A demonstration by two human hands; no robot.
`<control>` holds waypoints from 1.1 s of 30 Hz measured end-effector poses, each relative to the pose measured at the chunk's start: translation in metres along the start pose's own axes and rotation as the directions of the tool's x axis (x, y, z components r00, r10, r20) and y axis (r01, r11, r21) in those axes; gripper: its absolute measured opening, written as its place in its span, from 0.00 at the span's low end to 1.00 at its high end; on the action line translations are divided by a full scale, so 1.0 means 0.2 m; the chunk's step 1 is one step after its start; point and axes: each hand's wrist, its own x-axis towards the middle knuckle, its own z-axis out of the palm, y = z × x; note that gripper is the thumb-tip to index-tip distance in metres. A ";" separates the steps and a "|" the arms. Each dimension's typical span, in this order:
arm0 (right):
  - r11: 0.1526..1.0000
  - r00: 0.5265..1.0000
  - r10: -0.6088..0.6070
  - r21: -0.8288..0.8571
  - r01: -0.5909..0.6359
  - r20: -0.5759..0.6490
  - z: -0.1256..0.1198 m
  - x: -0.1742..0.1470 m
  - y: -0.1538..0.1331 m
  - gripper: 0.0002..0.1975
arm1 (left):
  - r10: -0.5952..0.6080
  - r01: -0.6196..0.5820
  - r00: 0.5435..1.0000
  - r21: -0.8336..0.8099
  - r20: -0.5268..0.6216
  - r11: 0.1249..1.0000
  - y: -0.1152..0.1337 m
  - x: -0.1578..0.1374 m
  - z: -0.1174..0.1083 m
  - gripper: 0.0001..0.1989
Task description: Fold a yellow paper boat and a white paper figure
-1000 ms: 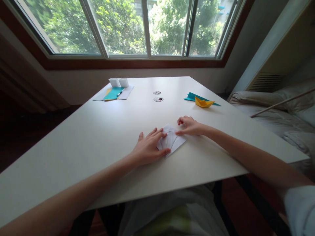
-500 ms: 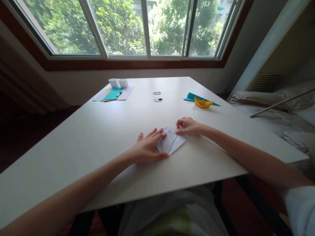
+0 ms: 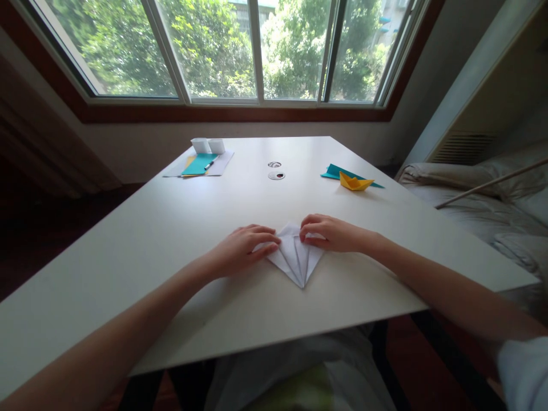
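A folded sheet of white paper (image 3: 295, 258) lies on the table in a kite shape, one sharp point facing me. Several creases and flaps run down to that point. My left hand (image 3: 248, 246) grips its left corner between thumb and fingers. On the upper right side, my right hand (image 3: 327, 231) has its fingers curled and pinched on the paper's edge. The paper's two side corners are partly hidden by my fingers.
A yellow paper boat (image 3: 355, 182) and a teal paper plane (image 3: 338, 173) sit at the right. Coloured sheets (image 3: 200, 164), a pen (image 3: 211, 164) and white paper boxes (image 3: 208, 146) are at the far left. Two round inserts (image 3: 276, 175) mark the white table (image 3: 171, 228).
My left hand has drawn back from the paper's middle to its left corner. My right hand has moved onto the upper right edge. The paper has shifted slightly toward me and turned.
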 end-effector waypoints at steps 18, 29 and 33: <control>0.902 0.901 0.424 -0.047 -0.429 -0.094 0.10 0.04 -0.10 0.23 | -0.354 0.258 0.920 -0.417 -0.171 0.871 0.03 0.07 0.06 0.18; 0.778 0.912 0.396 0.567 -0.272 -0.107 0.05 0.07 -0.04 0.22 | -0.349 0.200 0.937 -0.824 0.003 0.529 0.11 0.07 -0.01 0.19; 0.646 0.925 0.380 0.714 -0.270 0.006 0.05 0.08 -0.06 0.24 | -0.333 0.194 0.943 -0.825 0.007 0.532 0.11 0.07 -0.01 0.19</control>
